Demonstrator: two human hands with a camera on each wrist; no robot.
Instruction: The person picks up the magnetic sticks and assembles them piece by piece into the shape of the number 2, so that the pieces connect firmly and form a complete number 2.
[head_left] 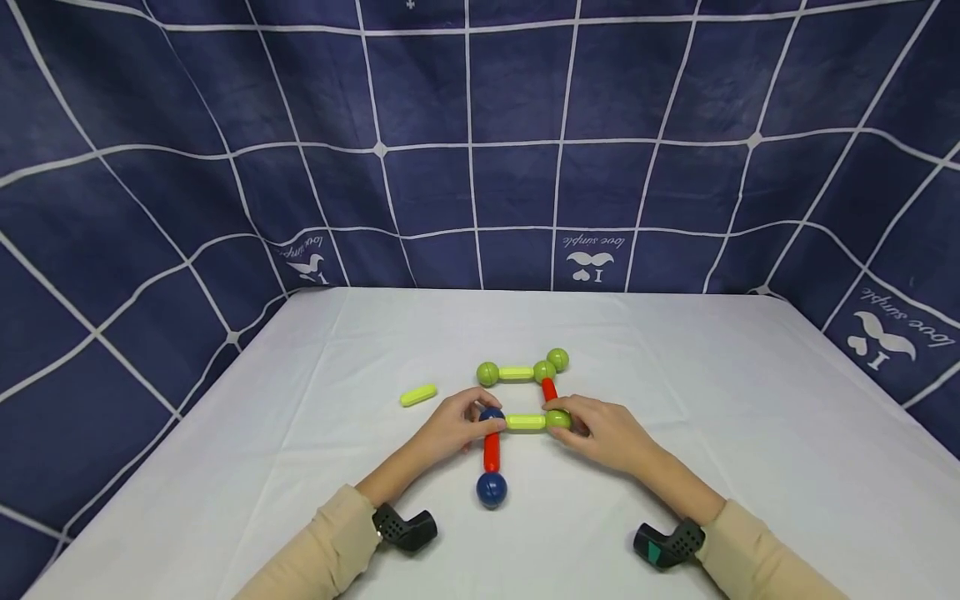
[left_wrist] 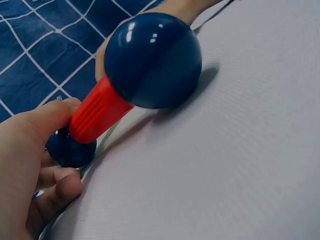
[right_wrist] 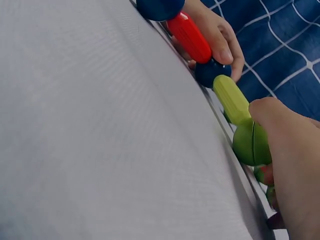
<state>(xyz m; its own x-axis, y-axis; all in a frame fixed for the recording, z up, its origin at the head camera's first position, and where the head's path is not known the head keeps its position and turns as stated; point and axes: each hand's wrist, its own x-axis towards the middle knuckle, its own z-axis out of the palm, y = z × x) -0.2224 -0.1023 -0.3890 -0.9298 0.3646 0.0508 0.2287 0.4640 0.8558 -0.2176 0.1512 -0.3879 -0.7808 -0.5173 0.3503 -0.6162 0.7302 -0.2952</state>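
Observation:
A chain of toy balls and rods lies on the white cloth in the head view. My left hand (head_left: 450, 423) pinches a blue ball (left_wrist: 70, 151) between thumb and fingers. From that ball a red rod (head_left: 491, 454) runs toward me to a larger-looking blue ball (head_left: 491, 490). A yellow-green rod (head_left: 525, 422) links the pinched blue ball to a green ball (right_wrist: 250, 142), which my right hand (head_left: 606, 429) grips. Beyond it, another red rod (head_left: 549, 388) leads to a green ball (head_left: 544, 372). A second yellow-green rod (head_left: 516, 372) joins that one to the green ball (head_left: 487, 373) at left.
One more green ball (head_left: 557, 359) sits against the chain's far corner. A loose yellow-green rod (head_left: 417, 395) lies left of the chain, beyond my left hand. The white cloth (head_left: 337, 350) covers the table, and a dark blue checked curtain (head_left: 517, 183) hangs behind it.

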